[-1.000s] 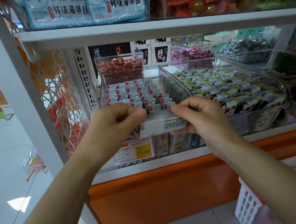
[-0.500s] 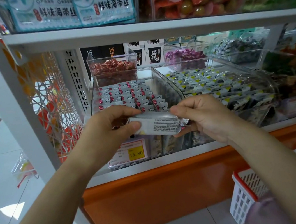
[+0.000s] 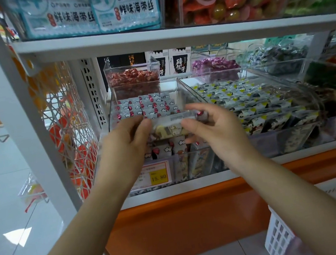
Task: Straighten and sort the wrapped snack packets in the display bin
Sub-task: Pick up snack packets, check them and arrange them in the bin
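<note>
So the snack packet (image 3: pixel 169 128) lies crosswise over the front of the display bin (image 3: pixel 194 152) (its tidy rows (image 3: pixel 151 106) just behind), long axis left to right, my left grip (image 3: pixel 126 139) pinching one end, my right grip (image 3: pixel 213 134) pinching the other, both equally near.

A yellow price tag (image 3: pixel 158 177) reading 15.80 sits at the shelf's (image 3: pixel 192 189) front edge. Blue bags (image 3: pixel 87 11) line the upper shelf's (image 3: pixel 172 38) left end. A white basket (image 3: pixel 281 238) stands on the floor (image 3: pixel 6 191), lower right.

Blue packets (image 3: pixel 58 17), top shelf (image 3: pixel 172 35): 鲜味海带丝. Price tag (image 3: pixel 158 177), display bin (image 3: pixel 144 83) front: 15.80. Box (image 3: pixel 180 64) at back: 碎银子.
</note>
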{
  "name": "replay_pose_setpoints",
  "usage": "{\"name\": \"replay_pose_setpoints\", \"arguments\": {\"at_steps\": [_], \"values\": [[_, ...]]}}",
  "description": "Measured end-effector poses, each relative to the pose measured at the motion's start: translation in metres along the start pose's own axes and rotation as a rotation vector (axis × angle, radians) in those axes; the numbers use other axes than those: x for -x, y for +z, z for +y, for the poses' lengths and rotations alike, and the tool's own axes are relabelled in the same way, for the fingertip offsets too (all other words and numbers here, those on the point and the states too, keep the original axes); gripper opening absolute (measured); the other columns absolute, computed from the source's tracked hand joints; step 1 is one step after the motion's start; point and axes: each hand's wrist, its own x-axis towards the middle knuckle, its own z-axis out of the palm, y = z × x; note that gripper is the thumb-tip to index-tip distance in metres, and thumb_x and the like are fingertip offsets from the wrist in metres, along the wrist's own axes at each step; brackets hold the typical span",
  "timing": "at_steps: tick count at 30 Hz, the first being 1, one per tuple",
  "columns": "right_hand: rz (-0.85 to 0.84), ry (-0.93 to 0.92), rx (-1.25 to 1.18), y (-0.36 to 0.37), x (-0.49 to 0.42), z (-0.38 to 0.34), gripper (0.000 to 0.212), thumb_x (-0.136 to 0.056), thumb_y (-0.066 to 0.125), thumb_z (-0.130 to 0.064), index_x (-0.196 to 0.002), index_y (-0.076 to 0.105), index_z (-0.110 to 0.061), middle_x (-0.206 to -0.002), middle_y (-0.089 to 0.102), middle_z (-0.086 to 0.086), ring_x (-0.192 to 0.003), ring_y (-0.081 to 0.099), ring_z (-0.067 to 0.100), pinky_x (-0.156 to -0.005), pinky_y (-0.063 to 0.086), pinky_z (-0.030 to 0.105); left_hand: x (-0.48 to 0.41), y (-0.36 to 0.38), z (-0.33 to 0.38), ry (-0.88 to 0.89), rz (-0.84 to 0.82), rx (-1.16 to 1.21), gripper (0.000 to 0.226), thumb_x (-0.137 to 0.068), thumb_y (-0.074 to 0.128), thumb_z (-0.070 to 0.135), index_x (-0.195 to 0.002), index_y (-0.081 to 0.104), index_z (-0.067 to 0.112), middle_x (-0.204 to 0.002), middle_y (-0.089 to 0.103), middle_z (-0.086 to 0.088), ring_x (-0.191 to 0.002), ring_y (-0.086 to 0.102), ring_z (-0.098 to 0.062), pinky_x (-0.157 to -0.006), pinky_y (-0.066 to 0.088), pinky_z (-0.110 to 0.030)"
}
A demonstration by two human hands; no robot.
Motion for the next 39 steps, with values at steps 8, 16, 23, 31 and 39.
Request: {"name": "replay_pose_setpoints", "arguments": {"at_steps": [8,16,23,31,39], "values": [[0.184,-0.107,0.118,0.017,-0.075,-0.007,0.026,-0.084,0.067,-0.010,-0.104,0.052,0.001,-0.098,0.057,0.016,-0.072,0.066,0.023,-0.057,0.058,0.027,-0.058,0.028,-0.020,-0.004,-0.358,-0.727,0.063,-0.098,0.024,0.045,-0.146,0.019,0.004,-0.156,0.012,-0.016,-0.144,0.005,-0.029,-0.117,0.007,-0.043],[-0.041,-0.154,0.416,0.052,-0.128,0.000,0.029,-0.082,0.070,-0.015,-0.100,0.054,0.000,-0.097,0.058,0.009,-0.085,0.056,0.019,-0.078,0.051,0.030,-0.053,0.030,-0.021,-0.048,-0.424,-0.842,0.073,-0.094,0.011,0.056,-0.147,0.020,0.006,-0.154,0.018,-0.017,-0.143,0.013,-0.029,-0.116,0.009,-0.046],[-0.231,-0.266,0.719,0.068,-0.156,-0.010,0.039,-0.077,0.075,-0.020,-0.106,0.056,-0.004,-0.092,0.049,-0.001,-0.084,0.045,0.012,-0.065,0.035,0.020,-0.040,0.024,-0.015,-0.008,-0.469,-0.894,0.072,-0.094,0.008,0.056,-0.146,0.020,0.008,-0.154,0.017,-0.017,-0.143,0.010,-0.029,-0.117,0.008,-0.046],[-0.465,-0.269,0.861,0.083,-0.155,0.018,0.027,-0.085,0.067,-0.024,-0.093,0.062,0.001,-0.092,0.063,0.015,-0.079,0.054,0.022,-0.069,0.042,0.031,-0.038,0.024,-0.014,-0.035,-0.485,-0.888,0.072,-0.094,0.007,0.055,-0.149,0.006,0.008,-0.157,0.001,-0.015,-0.145,-0.002,-0.027,-0.118,0.000,-0.043],[-0.589,-0.144,0.919,0.088,-0.173,0.014,0.028,-0.094,0.046,-0.010,-0.108,0.070,-0.012,-0.123,0.064,0.004,-0.115,0.054,0.017,-0.101,0.035,0.031,-0.037,0.023,-0.011,-0.060,-0.513,-0.879,0.073,-0.094,0.005,0.056,-0.149,0.003,0.008,-0.157,-0.004,-0.015,-0.145,-0.008,-0.026,-0.117,-0.005,-0.042]]}}
